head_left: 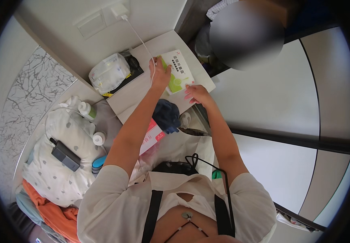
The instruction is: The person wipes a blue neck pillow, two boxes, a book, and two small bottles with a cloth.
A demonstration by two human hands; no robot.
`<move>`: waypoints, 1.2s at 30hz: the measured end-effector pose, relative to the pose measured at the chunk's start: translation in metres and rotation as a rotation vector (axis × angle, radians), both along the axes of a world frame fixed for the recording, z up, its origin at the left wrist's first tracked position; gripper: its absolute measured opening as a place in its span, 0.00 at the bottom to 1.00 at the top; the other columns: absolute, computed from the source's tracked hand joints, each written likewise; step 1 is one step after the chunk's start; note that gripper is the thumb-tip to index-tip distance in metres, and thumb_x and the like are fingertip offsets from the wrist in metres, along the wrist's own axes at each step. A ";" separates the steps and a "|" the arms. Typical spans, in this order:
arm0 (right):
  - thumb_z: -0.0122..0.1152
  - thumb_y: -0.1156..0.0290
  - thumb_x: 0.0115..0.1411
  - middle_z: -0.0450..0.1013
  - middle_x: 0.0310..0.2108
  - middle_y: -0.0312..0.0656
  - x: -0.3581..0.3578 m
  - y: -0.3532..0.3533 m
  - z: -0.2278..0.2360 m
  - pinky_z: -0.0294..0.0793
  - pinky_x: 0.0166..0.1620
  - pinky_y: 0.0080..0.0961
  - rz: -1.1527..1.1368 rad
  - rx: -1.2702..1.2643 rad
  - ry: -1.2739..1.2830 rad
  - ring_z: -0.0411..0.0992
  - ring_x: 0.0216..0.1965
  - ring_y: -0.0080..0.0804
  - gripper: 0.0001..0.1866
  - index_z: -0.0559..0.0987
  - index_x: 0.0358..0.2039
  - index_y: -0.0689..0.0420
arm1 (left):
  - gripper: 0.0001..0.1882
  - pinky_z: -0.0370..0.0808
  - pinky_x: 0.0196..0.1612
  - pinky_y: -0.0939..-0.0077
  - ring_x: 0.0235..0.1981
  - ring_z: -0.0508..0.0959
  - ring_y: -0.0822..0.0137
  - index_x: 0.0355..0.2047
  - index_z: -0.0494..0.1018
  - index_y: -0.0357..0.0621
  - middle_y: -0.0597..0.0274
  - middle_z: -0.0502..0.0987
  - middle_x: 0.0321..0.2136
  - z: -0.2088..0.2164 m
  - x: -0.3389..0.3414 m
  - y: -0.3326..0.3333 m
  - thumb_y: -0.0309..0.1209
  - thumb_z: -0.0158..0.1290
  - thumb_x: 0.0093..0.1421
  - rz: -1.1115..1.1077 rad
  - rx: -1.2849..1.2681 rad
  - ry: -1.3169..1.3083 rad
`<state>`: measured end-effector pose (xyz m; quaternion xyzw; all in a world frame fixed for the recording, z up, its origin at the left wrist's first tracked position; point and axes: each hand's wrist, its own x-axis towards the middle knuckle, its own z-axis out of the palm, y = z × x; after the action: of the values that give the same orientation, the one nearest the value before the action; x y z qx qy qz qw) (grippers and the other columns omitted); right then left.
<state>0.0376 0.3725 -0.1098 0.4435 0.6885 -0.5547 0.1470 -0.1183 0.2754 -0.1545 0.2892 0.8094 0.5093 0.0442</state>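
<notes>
On the left side of the view a bed with a white dotted pillow [63, 162] takes up the most room, and a crumpled orange cloth [57, 216] lies at its lower edge. A dark flat device [65, 156] rests on the pillow, with a small white bottle [99, 138] and a blue object [99, 163] just beside it, and a green-capped white bottle [86, 110] a little higher. Next in size is the pale surface [136, 93] against the wall, a small bedside top. At its far left corner sits a clear plastic bag of white packets [109, 73] on a dark tray. A white cable [140, 40] runs down from a wall socket to the surface. Near the right corner lies a white and green box [178, 72], flat on the surface. The left hand [161, 69] lies over the box's left edge, its grip loosely closed around that edge with the fingers curled. The right hand [197, 93] touches the box's lower right corner with fingers spread and flat, grip apart, holding nothing. Below the arms a dark blue cloth [167, 115] hangs at the surface's front edge, beside a pink and white box [150, 137].
</notes>
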 end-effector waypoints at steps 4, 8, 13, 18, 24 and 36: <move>0.47 0.45 0.57 0.75 0.26 0.40 -0.014 -0.002 0.011 0.59 0.17 0.13 0.041 0.004 -0.047 0.67 0.15 0.21 0.26 0.76 0.28 0.60 | 0.30 0.56 0.56 0.56 0.53 0.58 0.42 0.52 0.56 0.30 0.37 0.53 0.54 -0.003 -0.012 0.016 0.33 0.51 0.53 0.125 -0.041 0.225; 0.48 0.45 0.56 0.75 0.25 0.37 -0.012 -0.017 0.008 0.60 0.18 0.13 0.173 -0.123 -0.082 0.68 0.16 0.21 0.26 0.76 0.27 0.58 | 0.30 0.52 0.58 0.54 0.57 0.54 0.45 0.54 0.57 0.38 0.44 0.56 0.54 -0.017 -0.027 0.032 0.37 0.50 0.53 0.107 -0.104 0.121; 0.51 0.50 0.56 0.73 0.34 0.37 -0.012 -0.009 -0.004 0.64 0.22 0.15 0.059 -0.200 0.024 0.71 0.21 0.22 0.22 0.74 0.36 0.58 | 0.31 0.54 0.56 0.55 0.55 0.56 0.48 0.55 0.56 0.39 0.47 0.58 0.52 -0.013 -0.020 0.015 0.37 0.51 0.53 0.035 -0.222 -0.002; 0.50 0.61 0.59 0.66 0.48 0.42 -0.037 0.018 0.018 0.72 0.38 0.24 -0.166 -0.168 0.200 0.72 0.40 0.31 0.24 0.63 0.53 0.59 | 0.35 0.53 0.56 0.55 0.54 0.53 0.41 0.56 0.49 0.34 0.38 0.55 0.52 -0.013 -0.009 0.005 0.36 0.51 0.54 0.245 -0.009 -0.148; 0.51 0.66 0.59 0.61 0.51 0.42 -0.070 0.028 -0.011 0.66 0.50 0.30 -0.368 -0.189 0.499 0.62 0.53 0.35 0.33 0.50 0.61 0.58 | 0.39 0.52 0.57 0.54 0.55 0.51 0.37 0.57 0.44 0.30 0.31 0.47 0.55 -0.023 0.001 0.010 0.36 0.51 0.54 0.230 0.079 -0.219; 0.44 0.67 0.62 0.45 0.63 0.41 -0.127 0.021 -0.007 0.60 0.54 0.31 -0.247 -0.432 0.543 0.59 0.56 0.35 0.37 0.34 0.62 0.55 | 0.37 0.48 0.61 0.68 0.61 0.47 0.52 0.60 0.39 0.33 0.43 0.43 0.60 -0.024 -0.033 0.029 0.37 0.43 0.59 0.094 0.252 -0.515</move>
<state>-0.0890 0.3935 -0.1167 0.3188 0.5107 -0.7983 -0.0190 -0.1510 0.3048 -0.1790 0.1157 0.7146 0.6637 0.1881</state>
